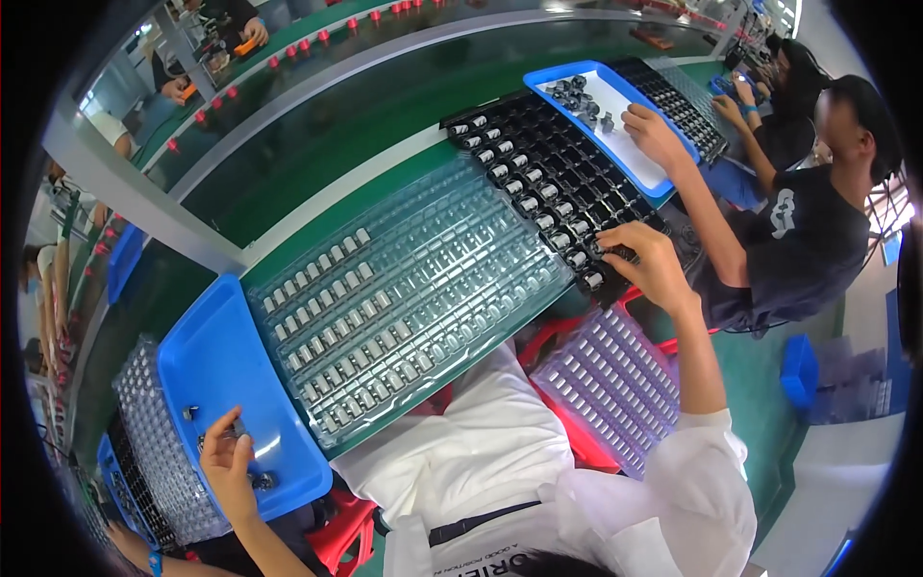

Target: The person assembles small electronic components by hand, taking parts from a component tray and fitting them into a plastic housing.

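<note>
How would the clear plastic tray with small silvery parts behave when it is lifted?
The clear tray looks thin, so it may flex. Silvery parts crowd its left side, so that end would probably sag first.

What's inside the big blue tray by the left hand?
A few small dark parts lie in the blue tray, near the left hand. That hand covers some of the tray, so whether more parts are hidden behind it can't be seen.

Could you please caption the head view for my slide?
Left hand over a blue tray, right hand at a black tray, a clear tray between.
</note>
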Tool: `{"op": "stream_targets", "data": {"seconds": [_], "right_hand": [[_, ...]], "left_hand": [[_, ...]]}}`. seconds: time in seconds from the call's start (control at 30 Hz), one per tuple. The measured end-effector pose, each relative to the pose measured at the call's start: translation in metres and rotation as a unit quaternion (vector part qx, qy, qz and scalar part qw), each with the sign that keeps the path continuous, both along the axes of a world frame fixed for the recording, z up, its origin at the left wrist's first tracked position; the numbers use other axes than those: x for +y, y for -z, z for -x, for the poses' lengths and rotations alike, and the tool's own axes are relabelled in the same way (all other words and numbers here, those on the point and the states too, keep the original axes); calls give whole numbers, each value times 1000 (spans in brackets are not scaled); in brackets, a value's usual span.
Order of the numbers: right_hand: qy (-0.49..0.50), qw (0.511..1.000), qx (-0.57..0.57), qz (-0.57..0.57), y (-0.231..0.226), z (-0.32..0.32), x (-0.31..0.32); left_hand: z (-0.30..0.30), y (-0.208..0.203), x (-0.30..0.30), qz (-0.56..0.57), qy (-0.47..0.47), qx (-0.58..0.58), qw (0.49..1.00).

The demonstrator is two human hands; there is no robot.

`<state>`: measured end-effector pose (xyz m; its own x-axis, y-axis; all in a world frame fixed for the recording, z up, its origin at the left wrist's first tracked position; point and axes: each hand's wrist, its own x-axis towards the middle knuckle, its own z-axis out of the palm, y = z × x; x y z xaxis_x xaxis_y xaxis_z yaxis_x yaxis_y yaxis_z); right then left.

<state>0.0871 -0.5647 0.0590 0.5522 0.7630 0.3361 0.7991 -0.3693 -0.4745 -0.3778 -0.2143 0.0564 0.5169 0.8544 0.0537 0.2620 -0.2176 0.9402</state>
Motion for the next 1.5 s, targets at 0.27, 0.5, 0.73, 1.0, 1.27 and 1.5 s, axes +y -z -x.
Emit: {"op": "stream_targets", "data": {"seconds": [0.27, 0.5, 0.73, 1.0, 1.27, 1.5], "right_hand": [[-97, 992, -41, 72, 4, -14, 13], [-39, 998, -55, -4, -12, 53, 34], [-168, 981, 45, -84, 26, 176, 123], [-126, 982, 16, -141, 47, 183, 129], [-128, 952, 168, -222, 33, 182, 138], [-152, 895, 362, -211, 14, 185, 143]], "left_hand": [[-30, -7, -24, 122, 32, -98, 987], [-59, -9, -47, 208, 99, -120, 966], [-113, 13, -87, 79, 143, -111, 980], [-123, 27, -94, 72, 135, -103, 983], [-123, 26, -94, 98, 119, -129, 979], [-131, 24, -96, 111, 136, -136, 975]]}}
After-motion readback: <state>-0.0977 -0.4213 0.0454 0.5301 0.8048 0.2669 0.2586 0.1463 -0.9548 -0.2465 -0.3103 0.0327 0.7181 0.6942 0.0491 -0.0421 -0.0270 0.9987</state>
